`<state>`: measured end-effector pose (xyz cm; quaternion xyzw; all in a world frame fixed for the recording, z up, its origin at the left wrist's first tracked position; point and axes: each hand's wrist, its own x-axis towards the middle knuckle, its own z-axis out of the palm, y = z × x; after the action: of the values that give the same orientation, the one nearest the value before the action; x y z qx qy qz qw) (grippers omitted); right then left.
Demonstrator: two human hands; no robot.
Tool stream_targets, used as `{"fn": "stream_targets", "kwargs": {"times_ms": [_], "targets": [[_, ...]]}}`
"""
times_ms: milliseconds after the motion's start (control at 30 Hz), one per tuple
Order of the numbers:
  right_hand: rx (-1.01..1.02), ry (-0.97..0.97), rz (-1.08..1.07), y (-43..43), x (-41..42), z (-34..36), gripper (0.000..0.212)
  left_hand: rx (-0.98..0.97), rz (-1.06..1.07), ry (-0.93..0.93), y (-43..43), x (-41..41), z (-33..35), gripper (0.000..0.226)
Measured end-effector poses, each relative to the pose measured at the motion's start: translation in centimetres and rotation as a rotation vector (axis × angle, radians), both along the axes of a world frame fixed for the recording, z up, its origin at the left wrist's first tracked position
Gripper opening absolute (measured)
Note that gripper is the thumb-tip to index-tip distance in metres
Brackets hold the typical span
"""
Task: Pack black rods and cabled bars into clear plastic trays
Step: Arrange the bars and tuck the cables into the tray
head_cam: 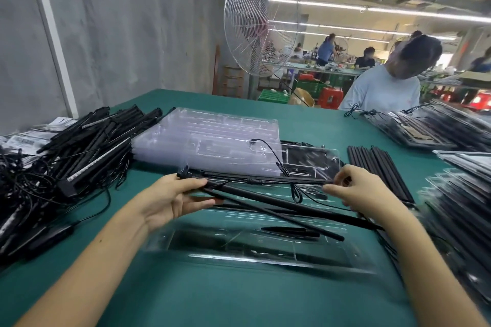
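My left hand (175, 200) grips the left ends of a cabled black bar (263, 180) and two black rods (279, 206), held above the green table. My right hand (364, 191) pinches the bar's right end. A thin cable (295, 188) hangs from the bar's middle. The rods slant down to the right over a clear plastic tray (239, 255) lying in front of me, which holds a short black piece (292, 231). A second clear tray (310, 159) lies just beyond the bar.
A stack of empty clear trays (212, 135) sits behind. A heap of cabled bars (69, 156) fills the left. Loose black rods (380, 167) and filled trays (457, 210) lie on the right. A person in a white shirt (382, 87) stands across the table by a fan (257, 21).
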<state>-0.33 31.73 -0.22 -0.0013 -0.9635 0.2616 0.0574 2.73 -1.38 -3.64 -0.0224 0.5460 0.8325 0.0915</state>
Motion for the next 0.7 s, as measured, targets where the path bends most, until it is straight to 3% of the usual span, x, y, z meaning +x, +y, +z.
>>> {"fn": "stream_targets", "kwargs": {"times_ms": [200,400,567,700], "targets": [[-0.022,0.185,-0.030,-2.4,0.1,-1.9,0.017,-0.173,0.031,-0.093,-1.3,-0.6,-1.1,0.029],[-0.058,0.261,-0.037,-3.6,0.7,-3.6,0.013,-0.361,0.100,-0.045,-2.7,-0.7,-1.3,0.033],[0.045,0.284,-0.074,-3.8,1.0,-4.5,0.020,-0.925,0.113,0.071,-2.8,-1.1,-2.2,0.031],[0.086,0.290,-0.098,-4.0,1.1,-5.1,0.021,-1.224,0.157,0.158,-3.0,-1.3,-2.5,0.028]]}}
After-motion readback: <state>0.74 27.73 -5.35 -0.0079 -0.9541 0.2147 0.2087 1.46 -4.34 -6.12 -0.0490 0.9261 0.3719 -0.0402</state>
